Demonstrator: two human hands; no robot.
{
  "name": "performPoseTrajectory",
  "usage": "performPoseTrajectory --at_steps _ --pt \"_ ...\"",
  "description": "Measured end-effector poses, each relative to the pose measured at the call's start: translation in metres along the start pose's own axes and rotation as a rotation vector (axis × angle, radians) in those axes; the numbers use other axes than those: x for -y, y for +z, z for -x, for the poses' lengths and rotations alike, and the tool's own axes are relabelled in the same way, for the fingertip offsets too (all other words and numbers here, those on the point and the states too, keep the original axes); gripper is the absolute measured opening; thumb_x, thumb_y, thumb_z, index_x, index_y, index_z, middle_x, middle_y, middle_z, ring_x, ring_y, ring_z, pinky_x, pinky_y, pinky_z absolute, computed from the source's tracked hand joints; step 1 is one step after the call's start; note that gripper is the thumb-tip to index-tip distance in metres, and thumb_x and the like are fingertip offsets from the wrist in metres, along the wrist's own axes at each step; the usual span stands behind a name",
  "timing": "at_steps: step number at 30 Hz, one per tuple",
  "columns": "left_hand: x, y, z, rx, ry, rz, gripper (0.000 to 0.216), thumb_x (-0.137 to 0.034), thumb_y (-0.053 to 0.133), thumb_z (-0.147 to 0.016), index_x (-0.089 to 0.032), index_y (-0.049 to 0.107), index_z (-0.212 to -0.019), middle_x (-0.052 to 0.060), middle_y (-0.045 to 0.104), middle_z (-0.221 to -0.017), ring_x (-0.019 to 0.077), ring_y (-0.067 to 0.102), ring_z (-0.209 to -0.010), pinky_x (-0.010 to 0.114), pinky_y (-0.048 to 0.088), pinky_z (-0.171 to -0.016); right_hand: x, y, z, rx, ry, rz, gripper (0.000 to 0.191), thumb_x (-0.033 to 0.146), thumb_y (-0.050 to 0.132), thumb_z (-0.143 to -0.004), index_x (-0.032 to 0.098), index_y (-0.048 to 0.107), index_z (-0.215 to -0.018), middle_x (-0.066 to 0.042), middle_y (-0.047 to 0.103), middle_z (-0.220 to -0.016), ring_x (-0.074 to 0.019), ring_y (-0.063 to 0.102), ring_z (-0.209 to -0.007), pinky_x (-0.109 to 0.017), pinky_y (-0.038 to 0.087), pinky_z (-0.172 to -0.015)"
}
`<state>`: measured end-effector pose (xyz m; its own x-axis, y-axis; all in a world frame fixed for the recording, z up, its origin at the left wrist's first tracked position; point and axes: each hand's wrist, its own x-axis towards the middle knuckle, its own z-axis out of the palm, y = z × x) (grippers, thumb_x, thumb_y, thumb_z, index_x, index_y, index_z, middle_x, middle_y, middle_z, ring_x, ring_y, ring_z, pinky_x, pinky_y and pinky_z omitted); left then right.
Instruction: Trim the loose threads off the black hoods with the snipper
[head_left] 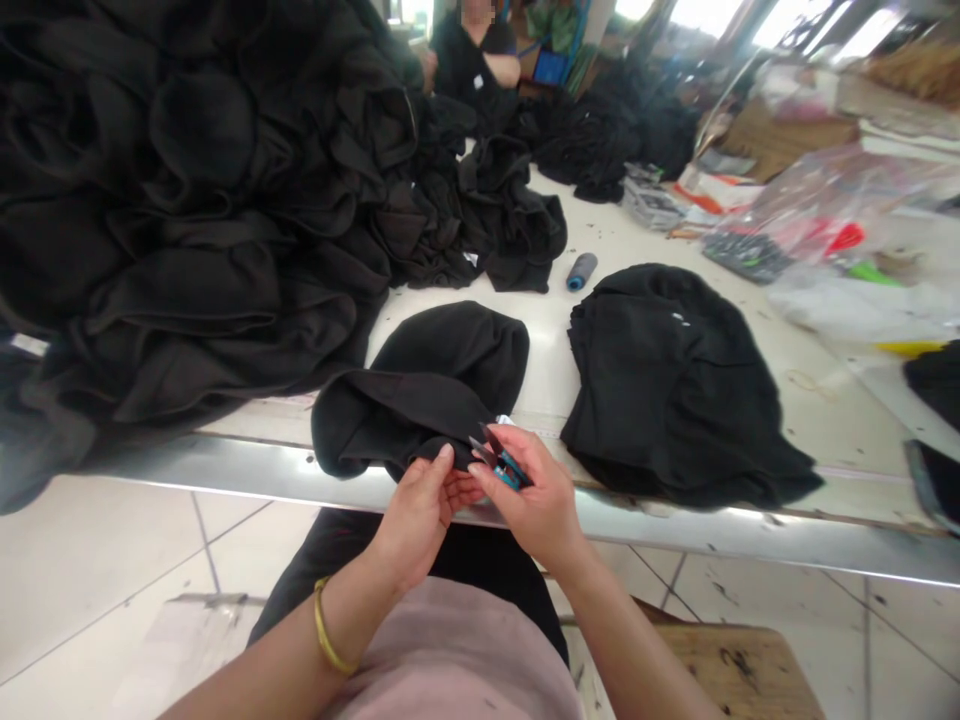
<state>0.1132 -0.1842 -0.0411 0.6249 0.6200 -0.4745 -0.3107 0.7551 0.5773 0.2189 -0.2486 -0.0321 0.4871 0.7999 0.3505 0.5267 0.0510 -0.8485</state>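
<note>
1. Thread snips with blue grips, seen from the head camera, sit closed in the right hand, just above the counter's front edge, their dark blades pointing toward the other hand.
2. The right hand is wrapped narrowly around the grips.
3. The left hand, with a gold bangle on its wrist, is curled narrow, its fingertips against a black fabric piece; I cannot tell whether they grip it.
4. That piece lies bunched at the counter edge. A folded black garment lies to its right, and a dark thread spool lies beyond them.
5. A large heap of black garments fills the counter's left side, and a seated co-worker is at the far end.
</note>
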Motion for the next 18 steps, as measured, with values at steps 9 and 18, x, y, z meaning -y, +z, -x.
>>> performPoseTrajectory --at_steps 9,18 --pt "-0.006 -0.002 -0.004 -0.077 -0.021 0.056 0.021 -0.029 0.062 -0.076 -0.014 0.050 -0.068 0.006 0.067 -0.063 0.0147 0.065 -0.063 0.024 0.051 -0.062 0.010 -0.024 0.010 0.048 0.352 -0.541 0.037 0.034 0.068 -0.067 0.023 0.054 -0.098 0.003 0.063 -0.067 -0.0052 0.043 -0.035 -0.017 0.035 -0.032" --pt "-0.006 -0.004 0.000 -0.063 -0.028 0.078 0.019 -0.026 0.059 -0.079 -0.014 0.051 -0.067 0.005 0.067 -0.063 0.0135 0.064 -0.062 0.024 0.051 -0.062 0.009 -0.009 0.010 0.106 0.373 -0.551 0.025 0.038 0.058 -0.077 0.022 0.056 -0.096 0.005 0.059 -0.061 -0.0030 0.036 -0.030 -0.015 0.028 -0.030"
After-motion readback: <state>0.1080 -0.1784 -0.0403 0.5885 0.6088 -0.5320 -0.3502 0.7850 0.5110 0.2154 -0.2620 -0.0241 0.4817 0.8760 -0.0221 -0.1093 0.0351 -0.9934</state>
